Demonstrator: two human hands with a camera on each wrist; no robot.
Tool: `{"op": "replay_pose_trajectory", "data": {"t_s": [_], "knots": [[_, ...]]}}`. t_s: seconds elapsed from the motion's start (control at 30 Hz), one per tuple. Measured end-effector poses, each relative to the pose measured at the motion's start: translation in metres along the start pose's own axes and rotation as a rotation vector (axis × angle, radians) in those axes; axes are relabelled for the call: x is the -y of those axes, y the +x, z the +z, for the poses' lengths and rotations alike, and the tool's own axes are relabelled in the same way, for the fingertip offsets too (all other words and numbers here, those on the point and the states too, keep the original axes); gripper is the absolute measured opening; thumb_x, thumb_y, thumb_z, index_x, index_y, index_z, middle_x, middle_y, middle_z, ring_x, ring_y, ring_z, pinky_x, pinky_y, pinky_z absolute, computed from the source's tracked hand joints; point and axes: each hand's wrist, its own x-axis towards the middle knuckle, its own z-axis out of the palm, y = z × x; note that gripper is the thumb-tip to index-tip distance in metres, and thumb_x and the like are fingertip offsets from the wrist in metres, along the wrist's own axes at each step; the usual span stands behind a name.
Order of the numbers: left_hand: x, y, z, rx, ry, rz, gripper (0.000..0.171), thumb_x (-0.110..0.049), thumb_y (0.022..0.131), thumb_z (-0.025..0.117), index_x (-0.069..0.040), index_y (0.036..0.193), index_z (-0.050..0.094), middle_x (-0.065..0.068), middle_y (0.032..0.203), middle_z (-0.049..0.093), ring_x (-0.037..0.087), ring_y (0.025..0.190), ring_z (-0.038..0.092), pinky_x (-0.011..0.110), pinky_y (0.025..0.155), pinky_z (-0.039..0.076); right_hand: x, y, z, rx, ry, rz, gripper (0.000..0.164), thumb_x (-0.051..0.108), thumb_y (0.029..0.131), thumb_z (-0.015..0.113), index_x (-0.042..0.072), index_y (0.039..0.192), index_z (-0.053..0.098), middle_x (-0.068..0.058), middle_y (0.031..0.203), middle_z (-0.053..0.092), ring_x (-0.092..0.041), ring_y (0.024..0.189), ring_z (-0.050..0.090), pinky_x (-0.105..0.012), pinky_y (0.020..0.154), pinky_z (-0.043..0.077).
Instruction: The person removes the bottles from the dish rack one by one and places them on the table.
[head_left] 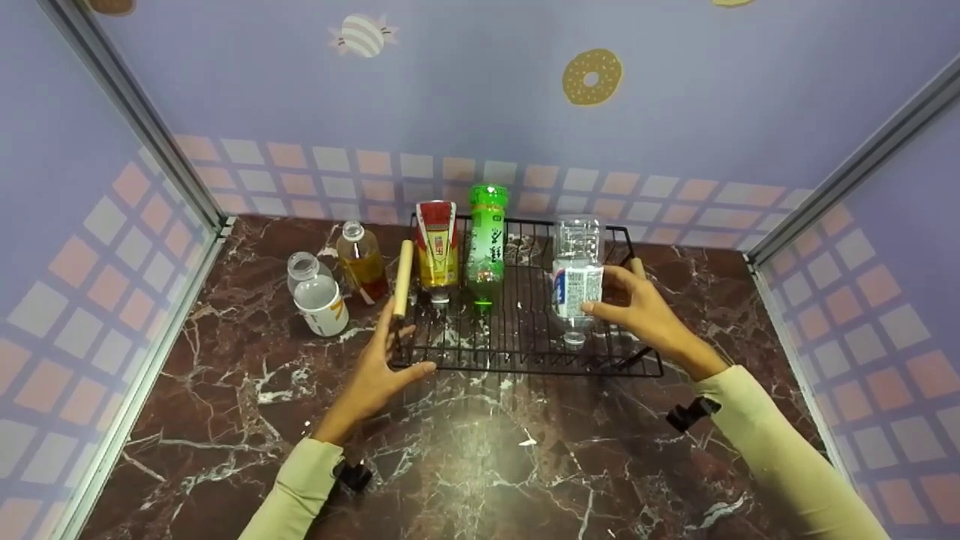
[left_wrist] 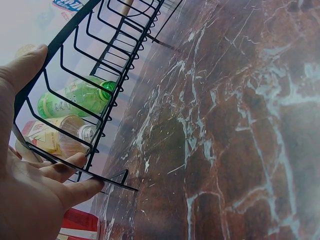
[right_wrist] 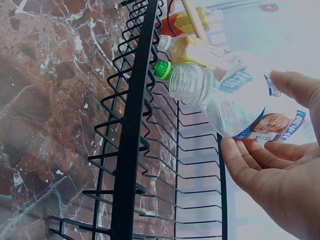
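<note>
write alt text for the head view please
A right hand holds a clear blue-and-white-labelled plastic bottle at the right of a black wire rack; the left hand grips the rack's near left corner. A green plastic bottle and a red-and-yellow bottle sit inside; a clear white-labelled bottle and an amber bottle stand to its left.

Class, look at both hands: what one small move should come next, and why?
Probably ease the clear bottle down until it rests in the rack. The right hand holds it mouth-down there, the green bottle sits there mouth-down too, and the left hand touches the rack's near corner, which may help steady it.
</note>
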Motion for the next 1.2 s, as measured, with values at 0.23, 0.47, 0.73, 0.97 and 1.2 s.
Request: {"op": "replay_pose_trajectory", "data": {"t_s": [0.23,0.47,0.73,0.97,1.2], "knots": [[0.000,0.000,0.000,0.004,-0.029,0.000,0.126,-0.010,0.088,0.094,-0.017,0.179,0.007,0.037,0.170,0.035,0.050,0.153,0.046,0.067,0.126,0.038,0.000,-0.007,0.001,0.001,-0.039,-0.036,0.081,0.028,0.100,0.084,-0.006,0.162,0.045,-0.037,0.177,0.003,-0.046,0.158,0.038,-0.055,0.129,0.038],[0.001,0.000,-0.001,0.003,-0.006,-0.003,0.126,-0.013,0.088,0.095,-0.021,0.179,0.007,0.034,0.172,0.032,0.045,0.154,0.048,0.066,0.126,0.038,0.002,-0.013,0.003,-0.006,-0.075,-0.068,0.079,0.023,0.099,0.085,-0.007,0.161,0.047,-0.036,0.177,-0.007,-0.044,0.161,0.033,-0.056,0.129,0.037],[0.002,0.000,-0.001,0.001,-0.013,0.003,0.126,-0.013,0.088,0.095,-0.019,0.179,0.008,0.031,0.176,0.026,0.043,0.154,0.048,0.066,0.126,0.039,0.005,-0.015,0.007,-0.009,-0.086,-0.100,0.074,0.021,0.098,0.086,-0.005,0.159,0.051,-0.032,0.171,0.030,-0.045,0.165,0.022,-0.050,0.129,0.040],[0.001,0.000,0.000,-0.001,-0.012,0.013,0.125,-0.012,0.089,0.094,-0.020,0.179,0.008,0.031,0.177,0.023,0.044,0.154,0.047,0.066,0.126,0.039,0.006,-0.014,0.009,0.002,-0.045,-0.130,0.072,0.014,0.097,0.086,-0.002,0.159,0.052,-0.019,0.143,0.069,-0.024,0.121,0.073,-0.029,0.108,0.059],[0.000,-0.001,0.001,-0.002,-0.022,0.015,0.124,-0.012,0.090,0.093,-0.018,0.179,0.007,0.029,0.178,0.021,0.042,0.156,0.046,0.065,0.128,0.036,0.007,-0.015,0.011,0.014,-0.022,-0.126,0.075,0.013,0.096,0.087,-0.002,0.160,0.051,-0.018,0.144,0.069,-0.018,0.116,0.074,-0.025,0.104,0.060]]}}
